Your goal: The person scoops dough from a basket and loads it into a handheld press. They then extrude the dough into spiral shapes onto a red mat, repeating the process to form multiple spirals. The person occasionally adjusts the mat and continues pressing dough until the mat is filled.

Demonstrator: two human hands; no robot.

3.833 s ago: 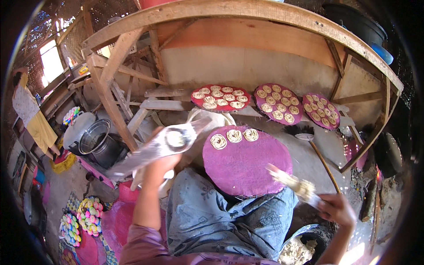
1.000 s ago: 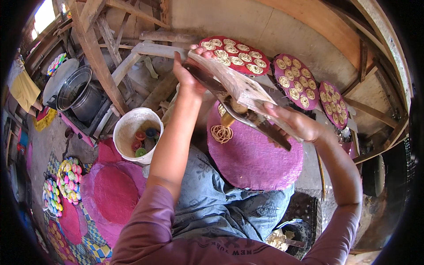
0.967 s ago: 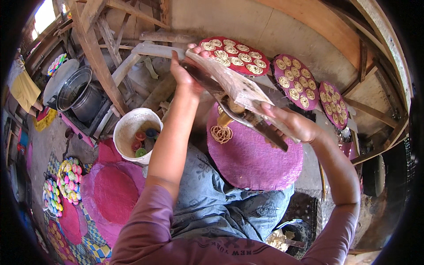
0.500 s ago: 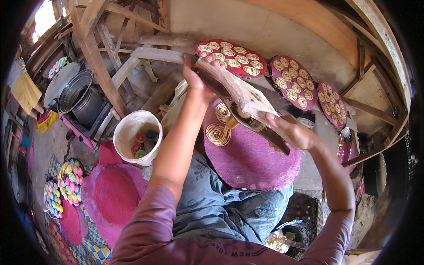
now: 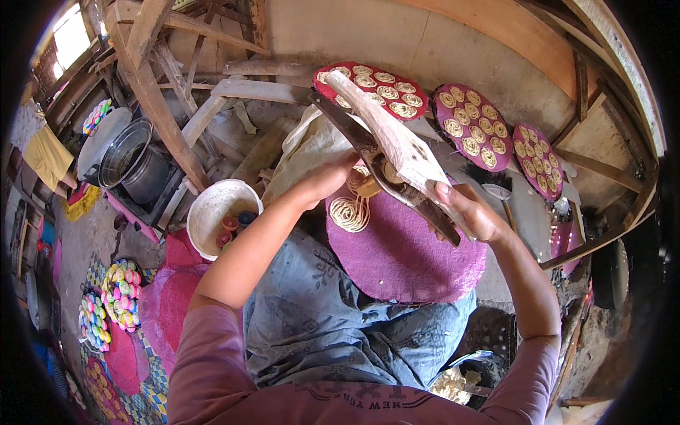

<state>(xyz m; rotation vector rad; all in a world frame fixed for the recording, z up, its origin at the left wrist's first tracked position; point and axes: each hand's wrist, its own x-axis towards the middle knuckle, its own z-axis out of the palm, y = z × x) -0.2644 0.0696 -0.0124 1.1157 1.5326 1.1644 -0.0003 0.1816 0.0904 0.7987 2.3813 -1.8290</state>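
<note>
A wooden press [image 5: 386, 138] with a pale upper bar and a dark lower bar is tilted in front of me. Wrapped round its right end, my right hand [image 5: 478, 216] is closed. My left hand [image 5: 326, 183] is at the underside of the dark bar, close to a yellowish cylinder [image 5: 365, 188]; its fingertips are hidden there. Pale dough strands [image 5: 350, 214] run down from the cylinder into a coil on a round purple cloth-covered board [image 5: 418, 262] across my lap.
Several round boards [image 5: 473, 126] with coiled noodle nests stand at the back. To the left are a white bucket [image 5: 202, 219] with small cups, a dark pot [image 5: 145, 177] on a stove, and colourful bundles [image 5: 120, 294]. A person in a yellow garment [image 5: 48, 157] stands far left.
My left hand has let go of the press's upper left end and moved down beside the cylinder. The two bars now stand farther apart. My right hand keeps its hold.
</note>
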